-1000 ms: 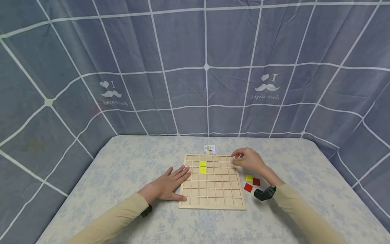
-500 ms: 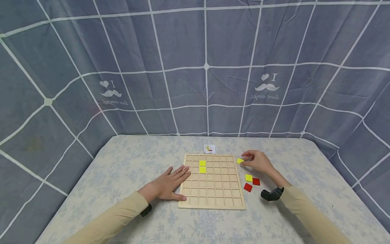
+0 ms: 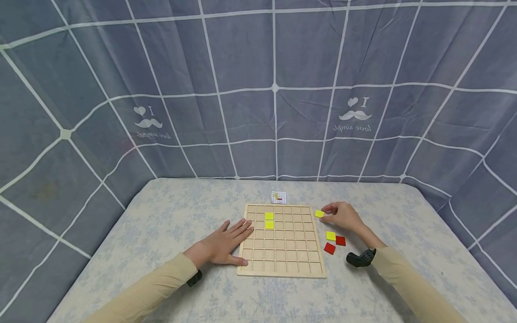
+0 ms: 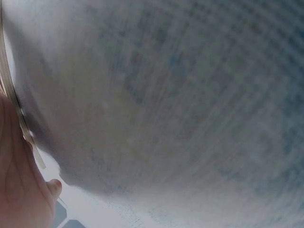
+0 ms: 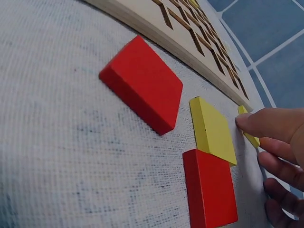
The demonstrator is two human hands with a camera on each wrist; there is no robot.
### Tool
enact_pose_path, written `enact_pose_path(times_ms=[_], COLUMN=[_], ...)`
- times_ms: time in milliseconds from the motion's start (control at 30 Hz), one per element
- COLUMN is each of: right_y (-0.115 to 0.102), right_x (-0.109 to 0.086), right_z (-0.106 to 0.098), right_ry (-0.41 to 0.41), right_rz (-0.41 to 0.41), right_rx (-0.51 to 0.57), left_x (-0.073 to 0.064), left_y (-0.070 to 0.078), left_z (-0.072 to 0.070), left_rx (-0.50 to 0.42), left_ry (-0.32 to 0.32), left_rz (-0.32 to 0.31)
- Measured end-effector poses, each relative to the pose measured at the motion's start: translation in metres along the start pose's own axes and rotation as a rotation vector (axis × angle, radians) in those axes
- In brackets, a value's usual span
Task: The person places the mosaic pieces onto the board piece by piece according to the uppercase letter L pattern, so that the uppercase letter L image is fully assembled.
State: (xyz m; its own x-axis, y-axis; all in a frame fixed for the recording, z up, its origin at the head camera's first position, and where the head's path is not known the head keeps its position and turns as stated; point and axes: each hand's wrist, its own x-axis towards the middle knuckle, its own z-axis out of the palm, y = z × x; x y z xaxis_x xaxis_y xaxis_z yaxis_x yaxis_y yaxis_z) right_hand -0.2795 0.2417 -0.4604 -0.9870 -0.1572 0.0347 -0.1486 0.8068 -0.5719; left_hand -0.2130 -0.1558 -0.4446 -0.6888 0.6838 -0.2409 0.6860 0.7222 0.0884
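Note:
My left hand lies flat, fingers spread, on the left edge of a wooden grid board. Part of that hand shows at the left of the left wrist view. Two yellow square tiles sit in neighbouring cells, one above the other. Beyond the board's upper right corner, my right hand pinches another yellow tile between thumb and fingers. In the right wrist view the thumb covers part of this tile.
Right of the board lie a yellow tile, a red tile beside it and a second red tile. A small printed grid card lies behind the board. A grey-blue checked curtain encloses the table.
My right hand has drawn back rightward from over the board's upper right edge, and its fingertips are now at the yellow tile there. The left hand has stayed put.

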Motion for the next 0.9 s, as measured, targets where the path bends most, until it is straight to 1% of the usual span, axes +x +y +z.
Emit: enact_pose_path(times_ms=[233,567,900], right_y=[0.0005,-0.0036,-0.0059], right_x=[0.0005,-0.0005,-0.0022], right_z=[0.0004,0.0034,0.0008], right_ry=[-0.006,0.043,0.048], right_rz=[0.010,0.008,0.005], right_rx=[-0.011,-0.077,-0.032], left_x=[0.0004,-0.0005,-0.0011], left_y=[0.0003,-0.0009,-0.0001], left_z=[-0.0004,-0.0010,-0.0021], left_rx=[-0.001,-0.001,-0.001], left_ry=[0.002,0.001,0.009], left_rz=[-0.004,0.004,0.010])
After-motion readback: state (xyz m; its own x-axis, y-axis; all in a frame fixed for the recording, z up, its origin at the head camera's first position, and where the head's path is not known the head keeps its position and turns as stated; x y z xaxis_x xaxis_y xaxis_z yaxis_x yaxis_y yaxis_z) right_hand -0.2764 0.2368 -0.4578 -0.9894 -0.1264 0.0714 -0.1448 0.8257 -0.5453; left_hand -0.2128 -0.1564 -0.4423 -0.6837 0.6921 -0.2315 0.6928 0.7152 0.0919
